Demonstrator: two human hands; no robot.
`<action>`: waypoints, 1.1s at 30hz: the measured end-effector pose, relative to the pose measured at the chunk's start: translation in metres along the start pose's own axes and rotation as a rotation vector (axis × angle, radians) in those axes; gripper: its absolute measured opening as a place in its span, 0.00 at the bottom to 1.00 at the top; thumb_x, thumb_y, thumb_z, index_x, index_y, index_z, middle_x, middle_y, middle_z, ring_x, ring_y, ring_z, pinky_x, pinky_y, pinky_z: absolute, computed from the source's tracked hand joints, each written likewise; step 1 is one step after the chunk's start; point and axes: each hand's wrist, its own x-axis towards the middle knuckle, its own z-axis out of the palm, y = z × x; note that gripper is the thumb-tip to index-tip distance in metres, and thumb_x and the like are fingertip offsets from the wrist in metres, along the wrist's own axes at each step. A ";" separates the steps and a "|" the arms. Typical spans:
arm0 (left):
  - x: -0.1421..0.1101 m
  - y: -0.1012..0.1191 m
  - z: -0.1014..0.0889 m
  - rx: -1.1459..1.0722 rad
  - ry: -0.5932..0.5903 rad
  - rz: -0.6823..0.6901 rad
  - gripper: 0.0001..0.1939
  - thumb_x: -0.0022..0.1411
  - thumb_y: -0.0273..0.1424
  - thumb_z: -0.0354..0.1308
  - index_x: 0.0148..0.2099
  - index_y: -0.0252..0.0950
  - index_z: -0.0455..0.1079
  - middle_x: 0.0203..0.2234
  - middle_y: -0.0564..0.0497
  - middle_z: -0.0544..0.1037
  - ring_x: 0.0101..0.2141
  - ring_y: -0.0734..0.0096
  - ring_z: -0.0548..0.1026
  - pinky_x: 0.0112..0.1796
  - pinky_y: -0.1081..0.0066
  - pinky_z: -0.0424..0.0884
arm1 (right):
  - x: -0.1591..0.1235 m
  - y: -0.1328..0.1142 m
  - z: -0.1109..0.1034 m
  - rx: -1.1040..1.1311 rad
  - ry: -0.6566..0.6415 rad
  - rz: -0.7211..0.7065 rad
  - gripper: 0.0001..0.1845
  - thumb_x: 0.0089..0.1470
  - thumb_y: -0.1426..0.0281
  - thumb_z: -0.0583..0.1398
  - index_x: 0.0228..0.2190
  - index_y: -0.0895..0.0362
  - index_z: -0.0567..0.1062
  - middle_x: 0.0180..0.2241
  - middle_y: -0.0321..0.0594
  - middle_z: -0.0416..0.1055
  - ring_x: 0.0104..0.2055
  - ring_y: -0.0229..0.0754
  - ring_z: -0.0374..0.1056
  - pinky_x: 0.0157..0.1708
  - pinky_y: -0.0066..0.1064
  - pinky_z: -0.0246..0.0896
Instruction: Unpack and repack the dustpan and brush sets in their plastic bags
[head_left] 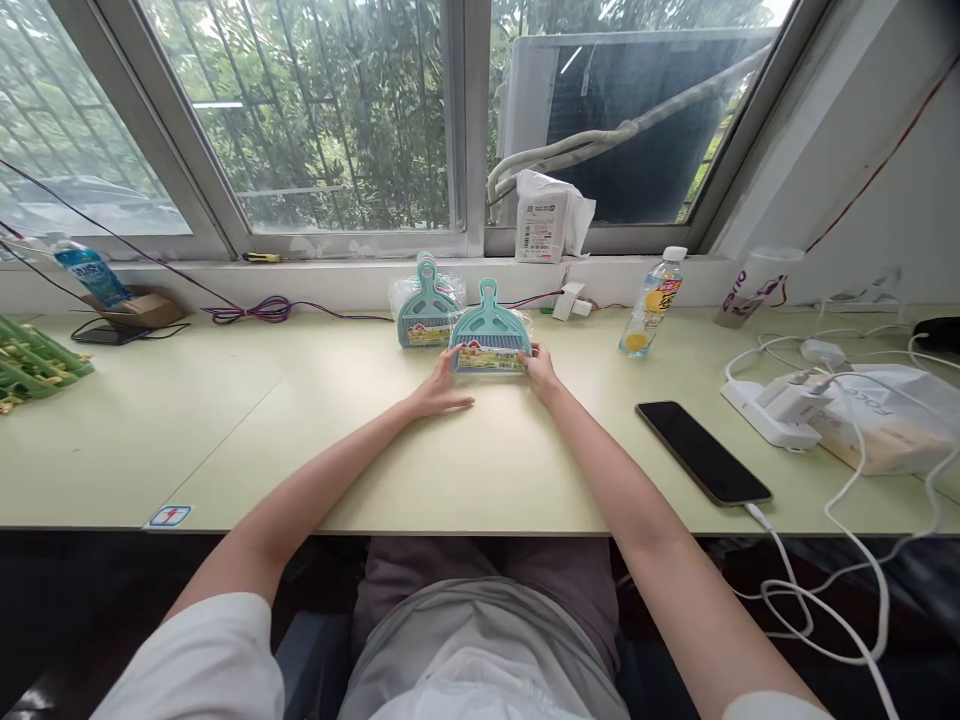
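A teal mini dustpan and brush set (490, 325) in clear wrapping, with a printed label, stands upright on the table between my hands. My left hand (437, 391) holds its lower left edge with the fingers, the thumb stretched out low over the tabletop. On the other side, my right hand (541, 372) grips the lower right edge between thumb and fingers. Just behind and to the left is a second wrapped teal dustpan set (426, 308), partly covered by the front one.
The pale table (225, 430) runs below a window. To the right are a drink bottle (652, 302), a phone (703, 452), a power strip (772, 412) with loose white cables and a plastic cup (756, 288). Bundled wires (255, 310) and green stalks (37, 362) lie left.
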 end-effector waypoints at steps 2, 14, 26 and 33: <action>0.003 -0.001 0.004 -0.030 0.148 -0.061 0.49 0.49 0.37 0.68 0.67 0.40 0.46 0.64 0.38 0.54 0.61 0.51 0.59 0.58 0.53 0.60 | 0.001 -0.001 0.008 0.045 -0.055 0.027 0.20 0.38 0.68 0.65 0.35 0.54 0.65 0.38 0.39 0.70 0.39 0.41 0.66 0.35 0.33 0.63; 0.028 -0.046 -0.034 0.089 0.512 -0.522 0.29 0.53 0.22 0.62 0.57 0.35 0.62 0.42 0.44 0.77 0.39 0.63 0.76 0.44 0.64 0.71 | 0.023 -0.004 0.083 -0.366 -0.040 -0.230 0.13 0.45 0.72 0.61 0.36 0.55 0.66 0.41 0.40 0.73 0.42 0.39 0.69 0.44 0.31 0.62; 0.029 -0.070 -0.048 0.414 0.554 -0.636 0.36 0.59 0.24 0.55 0.67 0.32 0.47 0.59 0.32 0.61 0.59 0.50 0.60 0.54 0.53 0.62 | 0.017 -0.013 0.130 -0.888 0.070 -0.280 0.21 0.57 0.68 0.57 0.51 0.56 0.59 0.52 0.55 0.64 0.47 0.51 0.68 0.41 0.38 0.60; 0.020 -0.081 -0.045 0.103 0.464 -0.631 0.40 0.62 0.33 0.54 0.69 0.36 0.38 0.61 0.34 0.61 0.60 0.54 0.63 0.57 0.55 0.59 | 0.016 -0.006 0.115 -0.702 0.007 -0.167 0.25 0.55 0.58 0.58 0.49 0.55 0.57 0.36 0.44 0.73 0.37 0.47 0.71 0.39 0.35 0.60</action>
